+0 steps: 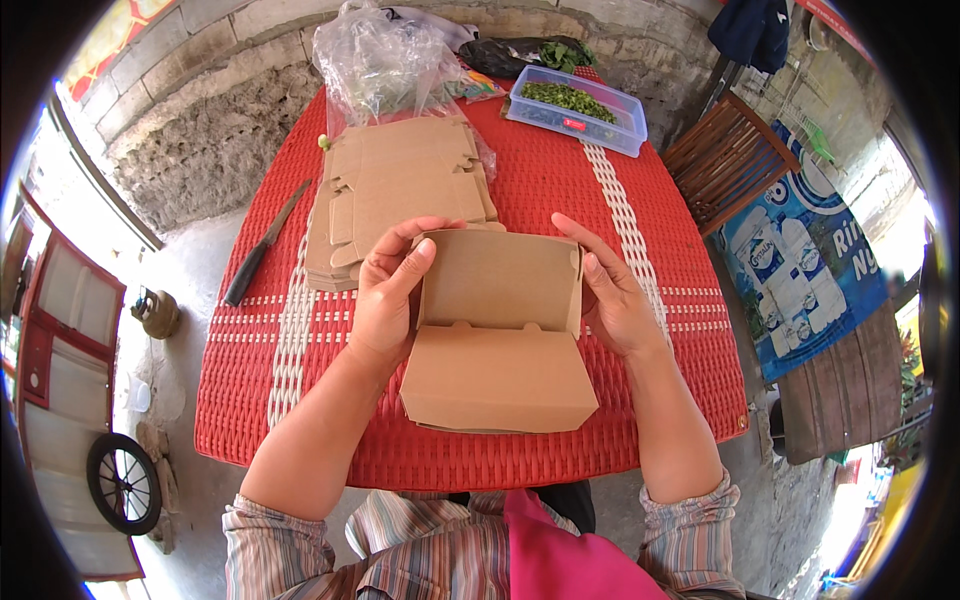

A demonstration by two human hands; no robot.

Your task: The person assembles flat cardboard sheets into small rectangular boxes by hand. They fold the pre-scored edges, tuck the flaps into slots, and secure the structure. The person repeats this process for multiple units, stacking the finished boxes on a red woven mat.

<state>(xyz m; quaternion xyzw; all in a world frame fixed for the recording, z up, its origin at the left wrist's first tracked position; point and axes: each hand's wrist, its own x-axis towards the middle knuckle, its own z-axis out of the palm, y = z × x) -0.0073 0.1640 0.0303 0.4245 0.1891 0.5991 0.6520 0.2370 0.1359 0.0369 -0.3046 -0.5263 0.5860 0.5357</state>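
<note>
A brown cardboard box (500, 375), partly folded up with its lid raised, is between my hands over the near part of the table. My left hand (392, 290) grips the left edge of the lid, thumb in front and fingers behind. On the other side, my right hand (618, 300) holds the lid's right edge, its thumb by the edge and index finger reaching over the top corner. Just beyond lies a stack of flat cardboard box blanks (400, 180) with cut tabs and slots.
The red woven table (500, 460) carries a dark-handled knife (265, 245) at left. Beyond the stack sit a clear plastic bag (370, 65), a black bag (510, 52) and a clear tub (620, 135) of chopped greens. A wooden chair (725, 160) stands at right.
</note>
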